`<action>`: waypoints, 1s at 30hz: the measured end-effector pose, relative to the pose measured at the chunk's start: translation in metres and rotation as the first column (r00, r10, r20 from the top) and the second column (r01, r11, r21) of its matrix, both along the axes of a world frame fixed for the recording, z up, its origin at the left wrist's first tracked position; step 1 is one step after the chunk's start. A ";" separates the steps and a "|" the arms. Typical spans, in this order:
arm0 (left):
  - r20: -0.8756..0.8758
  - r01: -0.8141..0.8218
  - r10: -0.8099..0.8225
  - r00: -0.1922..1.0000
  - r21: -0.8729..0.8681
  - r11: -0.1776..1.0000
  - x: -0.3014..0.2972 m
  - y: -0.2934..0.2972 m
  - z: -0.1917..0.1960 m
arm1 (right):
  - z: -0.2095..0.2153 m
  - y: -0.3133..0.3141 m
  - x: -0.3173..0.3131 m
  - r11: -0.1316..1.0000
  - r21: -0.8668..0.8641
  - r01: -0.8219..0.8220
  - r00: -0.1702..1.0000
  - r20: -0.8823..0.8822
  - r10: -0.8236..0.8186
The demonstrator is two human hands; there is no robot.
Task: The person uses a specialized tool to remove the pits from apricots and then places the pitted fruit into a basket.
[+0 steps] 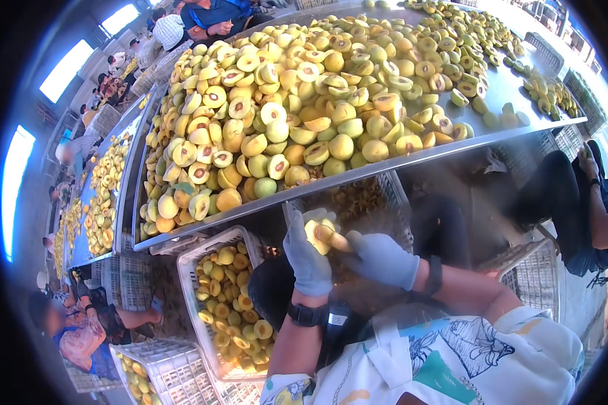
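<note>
My left hand (306, 263), in a grey glove, grips a halved yellow peach (315, 236) just off the front edge of a metal table. In my right hand (386, 262), also gloved, is a short tool with a wooden-looking handle (340, 242). Its front end meets the cut face of the peach half; the tip itself is hidden. Both hands are over a crate (400, 202) holding brownish scraps, partly under the table. A large heap of halved peaches (273, 111), many with reddish centres, covers the tabletop beyond my hands.
The table's metal rim (358, 174) runs across in front of me. A white crate of peach halves (188, 270) stands at my left, with another crate (165, 364) nearer. An empty-looking crate (530, 273) is at right. Co-workers sit left, right and across; another peach-covered table (118, 223) stands left.
</note>
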State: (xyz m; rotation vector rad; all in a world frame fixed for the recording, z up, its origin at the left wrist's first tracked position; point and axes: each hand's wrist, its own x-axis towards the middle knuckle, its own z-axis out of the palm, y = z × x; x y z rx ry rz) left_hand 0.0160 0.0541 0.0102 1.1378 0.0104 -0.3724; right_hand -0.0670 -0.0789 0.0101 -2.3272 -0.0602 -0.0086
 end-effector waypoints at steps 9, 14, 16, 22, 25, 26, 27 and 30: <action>-0.017 0.037 -0.036 0.999 0.078 0.996 0.000 0.002 0.013 | -0.007 0.017 -0.004 0.804 0.589 0.085 0.981 -0.190 0.035; -0.044 0.101 -0.098 0.994 0.054 0.993 0.000 0.001 0.015 | 0.014 -0.006 -0.004 0.395 0.861 0.321 0.783 -0.476 0.401; -0.167 0.136 -0.149 0.975 -0.088 0.987 0.003 0.000 0.010 | 0.005 -0.010 -0.004 0.072 0.888 0.454 0.703 -0.406 0.584; -0.262 0.173 -0.207 0.943 -0.146 0.974 0.007 0.005 -0.001 | 0.000 -0.012 0.000 0.343 0.893 0.291 0.747 -0.436 0.502; -0.202 0.025 -0.068 0.977 -0.211 0.977 0.016 0.012 0.000 | -0.012 -0.016 -0.003 0.534 0.820 0.207 0.802 -0.454 0.388; -0.039 -0.046 0.044 0.998 -0.057 0.997 0.017 0.020 0.000 | -0.025 -0.020 -0.005 0.605 0.769 0.204 0.845 -0.451 0.289; -0.013 -0.055 0.054 0.998 -0.055 0.997 0.020 0.029 0.005 | -0.045 -0.030 -0.011 0.919 0.381 -0.102 0.943 -0.257 0.212; 0.665 -0.449 -0.044 0.745 0.549 0.705 0.020 0.081 0.028 | -0.035 -0.044 -0.021 0.914 -0.276 -0.298 0.906 -0.384 0.179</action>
